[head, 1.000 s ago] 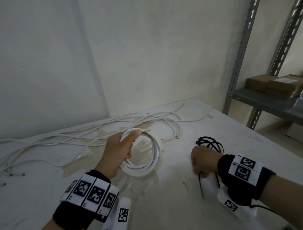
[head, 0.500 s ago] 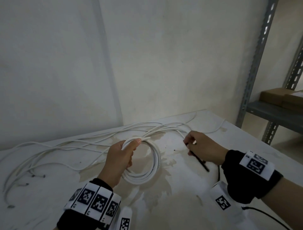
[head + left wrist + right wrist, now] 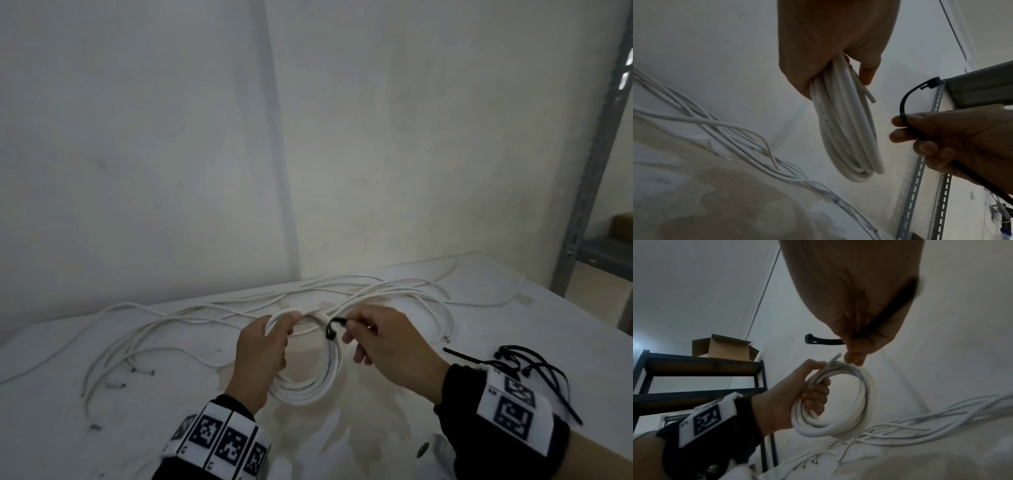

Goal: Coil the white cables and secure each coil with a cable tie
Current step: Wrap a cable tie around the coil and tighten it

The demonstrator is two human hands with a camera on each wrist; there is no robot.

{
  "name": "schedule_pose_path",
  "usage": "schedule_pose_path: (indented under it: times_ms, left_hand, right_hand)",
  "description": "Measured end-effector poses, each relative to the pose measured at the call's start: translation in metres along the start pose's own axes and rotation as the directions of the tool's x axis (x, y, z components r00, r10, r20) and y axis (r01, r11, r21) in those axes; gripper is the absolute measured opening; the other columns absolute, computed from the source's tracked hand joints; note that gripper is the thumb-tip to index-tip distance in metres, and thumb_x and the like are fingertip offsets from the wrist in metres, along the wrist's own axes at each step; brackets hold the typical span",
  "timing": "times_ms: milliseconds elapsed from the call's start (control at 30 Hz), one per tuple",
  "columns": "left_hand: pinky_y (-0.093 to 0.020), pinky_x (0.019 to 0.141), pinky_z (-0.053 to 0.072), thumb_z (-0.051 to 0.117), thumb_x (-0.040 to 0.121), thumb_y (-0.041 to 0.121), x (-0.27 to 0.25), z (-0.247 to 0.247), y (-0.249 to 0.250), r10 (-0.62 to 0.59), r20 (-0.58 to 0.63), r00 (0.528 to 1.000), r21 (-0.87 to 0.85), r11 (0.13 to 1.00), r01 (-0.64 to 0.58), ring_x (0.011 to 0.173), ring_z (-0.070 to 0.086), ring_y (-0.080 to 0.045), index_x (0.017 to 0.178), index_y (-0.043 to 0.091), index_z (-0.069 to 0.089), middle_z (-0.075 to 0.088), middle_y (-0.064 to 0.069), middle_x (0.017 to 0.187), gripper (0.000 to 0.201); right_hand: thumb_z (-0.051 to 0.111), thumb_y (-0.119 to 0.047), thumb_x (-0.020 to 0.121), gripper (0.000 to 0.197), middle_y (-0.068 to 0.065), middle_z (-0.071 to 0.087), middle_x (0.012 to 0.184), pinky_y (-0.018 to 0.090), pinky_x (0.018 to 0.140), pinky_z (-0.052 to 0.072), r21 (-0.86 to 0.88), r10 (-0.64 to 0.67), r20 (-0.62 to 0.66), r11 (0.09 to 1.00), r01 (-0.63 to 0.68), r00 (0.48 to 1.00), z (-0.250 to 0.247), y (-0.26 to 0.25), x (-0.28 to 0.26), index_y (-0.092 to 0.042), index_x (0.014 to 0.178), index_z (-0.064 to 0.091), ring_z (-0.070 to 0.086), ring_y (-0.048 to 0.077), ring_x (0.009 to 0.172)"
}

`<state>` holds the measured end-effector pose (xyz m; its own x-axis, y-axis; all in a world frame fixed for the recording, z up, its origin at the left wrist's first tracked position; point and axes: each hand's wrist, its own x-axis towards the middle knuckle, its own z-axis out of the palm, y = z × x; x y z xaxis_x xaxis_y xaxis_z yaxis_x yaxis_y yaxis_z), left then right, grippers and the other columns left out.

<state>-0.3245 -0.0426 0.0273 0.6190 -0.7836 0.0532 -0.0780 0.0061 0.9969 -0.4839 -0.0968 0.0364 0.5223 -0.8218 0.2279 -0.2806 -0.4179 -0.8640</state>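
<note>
My left hand (image 3: pixel 265 346) grips a coil of white cable (image 3: pixel 310 390) at its top left, holding it just above the table; the coil (image 3: pixel 846 133) hangs from the fist in the left wrist view, a cut end sticking out. My right hand (image 3: pixel 380 337) pinches a black cable tie (image 3: pixel 333 327) right beside the coil's top right. The tie (image 3: pixel 908 100) curves up from the fingers, its head free. In the right wrist view the tie (image 3: pixel 824 341) points over the coil (image 3: pixel 838 402), with a small gap between them.
Several loose white cables (image 3: pixel 191 318) sprawl over the white table (image 3: pixel 102 428) behind and left of the coil. A bunch of black cable ties (image 3: pixel 527 363) lies at the right. A grey metal rack (image 3: pixel 589 178) stands at the right edge, and walls close the back.
My right hand picked a black tie from the bunch at the right and brought it left, up to the coil's top. The left hand kept its grip on the coil.
</note>
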Motion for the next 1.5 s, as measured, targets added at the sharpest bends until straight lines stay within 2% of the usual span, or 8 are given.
schedule_pose_path:
  times_ms: [300, 433, 533, 633, 900, 1100, 1267, 1500]
  left_hand:
    - [-0.023, 0.043, 0.028, 0.056, 0.087, 0.015, 0.002, -0.015, -0.006, 0.045, -0.022, 0.999, -0.023, 0.999, -0.046, 0.037, 0.032, -0.008, 0.063, 0.006, 0.055, 0.036, 0.008, 0.04, 0.026]
    - [-0.025, 0.043, 0.033, 0.059, 0.085, 0.015, -0.002, -0.012, -0.006, 0.121, -0.042, 0.992, -0.01, 0.993, -0.121, 0.04, 0.037, -0.01, 0.091, 0.015, 0.055, 0.046, 0.002, 0.05, 0.007]
    - [-0.025, 0.045, 0.034, 0.06, 0.085, 0.016, -0.003, -0.011, -0.007, 0.139, -0.033, 0.99, -0.025, 0.99, -0.139, 0.046, 0.038, -0.013, 0.107, 0.025, 0.048, 0.047, -0.002, 0.054, 0.027]
    - [-0.024, 0.044, 0.034, 0.061, 0.084, 0.017, -0.002, -0.012, -0.01, 0.111, -0.016, 0.994, -0.042, 0.993, -0.112, 0.046, 0.039, -0.012, 0.114, 0.027, 0.046, 0.045, -0.003, 0.056, 0.035]
    - [-0.019, 0.039, 0.029, 0.055, 0.088, 0.01, -0.003, -0.013, -0.007, 0.065, 0.077, 0.995, -0.102, 0.993, -0.057, 0.038, 0.034, -0.005, 0.091, 0.014, 0.068, 0.037, 0.009, 0.042, 0.015]
    - [-0.019, 0.038, 0.024, 0.055, 0.088, 0.01, 0.002, -0.02, -0.004, 0.012, 0.093, 0.996, -0.234, 0.972, 0.01, 0.039, 0.029, -0.007, 0.08, 0.013, 0.064, 0.031, 0.006, 0.046, 0.013]
    - [-0.019, 0.038, 0.026, 0.055, 0.089, 0.013, -0.001, -0.019, -0.005, 0.018, 0.141, 0.99, -0.235, 0.972, 0.016, 0.04, 0.03, -0.008, 0.083, 0.011, 0.063, 0.036, -0.001, 0.051, 0.01]
    - [-0.019, 0.038, 0.022, 0.053, 0.089, 0.015, -0.004, -0.021, 0.0, -0.004, 0.156, 0.988, -0.22, 0.975, 0.039, 0.04, 0.023, -0.009, 0.07, 0.014, 0.055, 0.029, 0.005, 0.046, 0.02]
  right_hand:
    - [0.058, -0.005, 0.081, 0.016, 0.011, 0.057, 0.076, 0.025, 0.044, 0.046, 0.017, 0.191, 0.059, 0.981, -0.192, 0.98, 0.041, -0.006, 0.003, -0.016, 0.084, 0.047, 0.057, 0.014, 0.043]
    - [0.058, 0.0, 0.077, 0.023, 0.018, 0.058, 0.086, 0.026, 0.041, 0.045, 0.07, 0.183, 0.015, 0.98, -0.184, 0.983, 0.053, -0.012, 0.01, -0.015, 0.075, 0.041, 0.058, 0.022, 0.045]
    - [0.058, 0.001, 0.076, 0.024, 0.02, 0.061, 0.079, 0.03, 0.044, 0.046, 0.103, 0.153, -0.069, 0.984, -0.145, 0.986, 0.058, -0.016, 0.016, -0.015, 0.069, 0.041, 0.06, 0.032, 0.051]
    - [0.058, 0.002, 0.08, 0.026, 0.016, 0.057, 0.065, 0.021, 0.036, 0.038, 0.191, 0.137, -0.098, 0.975, -0.116, 0.986, 0.059, -0.019, 0.014, -0.012, 0.066, 0.041, 0.056, 0.021, 0.037]
    - [0.062, 0.001, 0.084, 0.011, 0.017, 0.061, 0.064, 0.025, 0.046, 0.051, 0.578, 0.197, 0.01, 0.799, -0.166, 0.98, 0.06, -0.021, 0.009, -0.003, 0.082, 0.052, 0.059, 0.018, 0.043]
    - [0.051, 0.013, 0.085, 0.038, -0.008, 0.069, 0.068, 0.014, 0.067, 0.05, 0.401, -0.077, 0.225, 0.916, -0.02, 0.971, 0.048, -0.015, -0.003, -0.019, 0.079, 0.07, 0.065, 0.003, 0.066]
    - [0.063, -0.005, 0.085, 0.028, -0.009, 0.052, 0.085, 0.01, 0.07, 0.042, 0.3, -0.264, 0.128, 0.929, 0.216, 0.956, 0.049, -0.02, -0.003, -0.031, 0.076, 0.065, 0.054, -0.006, 0.075]
    - [0.057, -0.016, 0.09, 0.022, -0.003, 0.06, 0.068, 0.015, 0.06, 0.043, 0.307, -0.132, 0.026, 0.944, 0.118, 0.991, 0.056, -0.021, 0.008, -0.018, 0.068, 0.058, 0.054, 0.003, 0.058]
